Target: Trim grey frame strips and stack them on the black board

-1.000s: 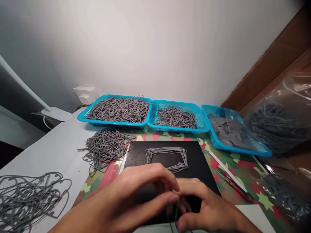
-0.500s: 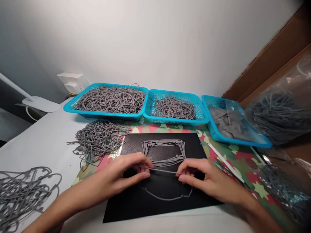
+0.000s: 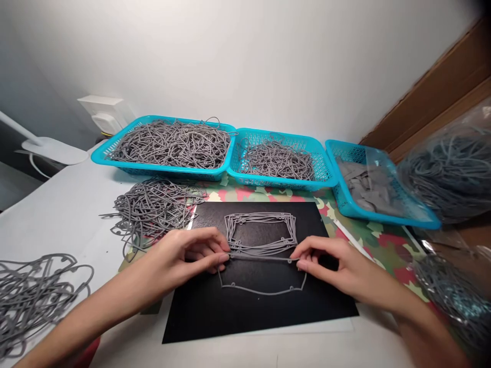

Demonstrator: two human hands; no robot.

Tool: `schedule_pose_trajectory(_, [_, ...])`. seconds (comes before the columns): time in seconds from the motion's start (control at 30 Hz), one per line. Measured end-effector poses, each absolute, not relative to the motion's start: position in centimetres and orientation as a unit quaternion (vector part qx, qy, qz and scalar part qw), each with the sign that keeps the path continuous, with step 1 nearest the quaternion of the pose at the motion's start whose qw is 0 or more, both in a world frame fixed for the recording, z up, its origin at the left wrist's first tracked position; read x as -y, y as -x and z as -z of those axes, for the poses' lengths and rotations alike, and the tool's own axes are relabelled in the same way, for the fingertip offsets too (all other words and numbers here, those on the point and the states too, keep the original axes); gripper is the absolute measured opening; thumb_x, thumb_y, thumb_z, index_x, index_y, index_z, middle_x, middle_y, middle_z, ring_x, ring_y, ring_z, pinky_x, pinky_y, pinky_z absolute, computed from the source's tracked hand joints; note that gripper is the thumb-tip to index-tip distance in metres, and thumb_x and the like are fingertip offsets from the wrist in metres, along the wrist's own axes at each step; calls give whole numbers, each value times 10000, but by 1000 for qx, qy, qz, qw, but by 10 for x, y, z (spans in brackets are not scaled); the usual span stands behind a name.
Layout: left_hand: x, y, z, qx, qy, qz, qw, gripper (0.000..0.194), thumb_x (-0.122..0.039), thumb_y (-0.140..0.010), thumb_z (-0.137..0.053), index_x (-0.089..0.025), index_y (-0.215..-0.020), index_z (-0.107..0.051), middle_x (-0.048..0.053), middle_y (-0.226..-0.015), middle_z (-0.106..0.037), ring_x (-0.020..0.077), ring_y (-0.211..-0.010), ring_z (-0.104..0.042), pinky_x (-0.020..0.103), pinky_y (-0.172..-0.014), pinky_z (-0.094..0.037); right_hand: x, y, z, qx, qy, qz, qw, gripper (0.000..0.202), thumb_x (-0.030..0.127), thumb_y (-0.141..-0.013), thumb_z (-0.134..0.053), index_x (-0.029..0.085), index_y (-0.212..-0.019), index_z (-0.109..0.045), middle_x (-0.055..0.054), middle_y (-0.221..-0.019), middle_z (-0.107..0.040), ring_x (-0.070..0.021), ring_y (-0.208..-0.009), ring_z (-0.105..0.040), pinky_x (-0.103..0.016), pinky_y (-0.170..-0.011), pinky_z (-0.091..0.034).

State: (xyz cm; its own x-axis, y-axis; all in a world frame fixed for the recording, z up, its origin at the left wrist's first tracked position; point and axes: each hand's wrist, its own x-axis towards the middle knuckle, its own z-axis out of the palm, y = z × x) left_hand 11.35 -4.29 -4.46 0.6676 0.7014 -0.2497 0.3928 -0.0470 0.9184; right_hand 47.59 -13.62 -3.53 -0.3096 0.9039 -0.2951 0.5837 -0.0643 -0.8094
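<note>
My left hand (image 3: pixel 203 254) and my right hand (image 3: pixel 322 258) pinch the two far corners of a thin grey rubber gasket (image 3: pixel 263 293), a roughly rectangular loop with small ringed tabs. Its far side runs taut between my fingertips, while the near side hangs toward me over a black board (image 3: pixel 215 322). Just beyond my fingers lies a stack of similar grey gaskets (image 3: pixel 264 250), piled as a rectangle on the board. The held loop's far edge is close to the stack's near edge; whether they touch I cannot tell.
Two blue baskets (image 3: pixel 172 171) (image 3: pixel 284 182) hold tangled grey strips; a third basket (image 3: pixel 387 219) holds flat grey pieces. Loose heaps of gaskets (image 3: pixel 157 209) (image 3: pixel 34 301) lie left. Clear bags of grey strips (image 3: pixel 452 168) stand right, near a white tool (image 3: pixel 353 239).
Both hands have drawn apart, stretching the gasket's far side straighter and bringing it up to the stack. The near side has opened into a clearer outline. The view has shifted slightly.
</note>
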Motion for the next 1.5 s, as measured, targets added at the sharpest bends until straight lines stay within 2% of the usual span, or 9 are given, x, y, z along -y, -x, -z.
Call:
schedule_pose_trajectory(0.17, [47,-120,37,-391,-746,-169,512,280,-492,-1090,-713,-251,-967,-783,2,-884,-836,174,-764,-770,235,-703,-600,133,-471,35,640,586,-453,206,336,569,-1156,-672,263,-1103,-800,-12,-1006,-768,-180,-898,-654,-290,-782,-516])
schedule_pose_trajectory(0.4, [43,-128,40,-408,-740,-277,456,298,-559,-1078,-739,-275,-1000,-787,2,-903,-798,190,-801,-749,246,-722,-599,118,-454,42,556,591,-446,378,346,560,-1091,-753,219,-1149,-762,-10,-915,-658,-148,-750,-595,-240,-555,-472])
schedule_pose_trajectory(0.53, [37,-129,40,-417,-739,-282,449,343,-595,-1067,-747,-262,-986,-774,13,-893,-789,191,-773,-737,250,-696,-597,108,-450,48,534,578,-448,424,423,593,-1042,-792,196,-1179,-745,-2,-891,-620,-143,-710,-559,-219,-481,-455])
schedule_pose_trajectory(0.63, [33,-131,42,-422,-740,-290,436,351,-590,-1076,-729,-250,-993,-753,20,-907,-781,191,-774,-726,263,-702,-584,106,-447,51,547,584,-419,429,455,585,-1029,-796,189,-1250,-756,-17,-921,-653,-152,-743,-594,-228,-510,-478])
schedule_pose_trajectory(0.77, [31,-135,49,-417,-751,-305,410,283,-507,-1105,-688,-240,-1020,-732,20,-955,-768,201,-845,-734,289,-766,-573,108,-444,59,577,609,-348,419,398,567,-1079,-733,181,-1144,-806,-21,-877,-682,-138,-673,-567,-260,-562,-491])
schedule_pose_trajectory(0.93, [29,-142,60,-410,-778,-320,352,191,-402,-1118,-648,-240,-1037,-708,-5,-935,-706,183,-806,-666,303,-766,-514,107,-440,71,591,622,-283,429,342,520,-1118,-688,202,-1074,-805,-85,-1072,-718,-175,-820,-615,-266,-615,-508])
schedule_pose_trajectory(1.03, [29,-148,66,-418,-784,-322,327,191,-395,-1114,-636,-239,-1035,-712,9,-969,-692,193,-825,-653,322,-783,-510,103,-438,75,598,632,-254,424,304,487,-1119,-689,207,-1059,-790,-81,-1074,-692,-168,-786,-589,-267,-596,-491])
schedule_pose_trajectory(1.27, [19,-118,52,-437,-806,-324,233,247,-507,-1132,-639,-276,-1139,-726,38,-1081,-721,253,-933,-679,381,-862,-528,108,-441,79,605,632,-206,439,319,505,-1154,-625,204,-1205,-719,-58,-1040,-640,-167,-785,-627,-275,-657,-574])
schedule_pose_trajectory(1.5, [-16,-22,54,-500,-813,-283,93,509,-745,-1104,-595,-296,-1186,-821,94,-1196,-755,362,-1166,-689,512,-1082,-513,126,-447,80,631,625,-142,437,254,471,-1182,-618,255,-1243,-736,-74,-1109,-658,-175,-755,-637,-304,-629,-574])
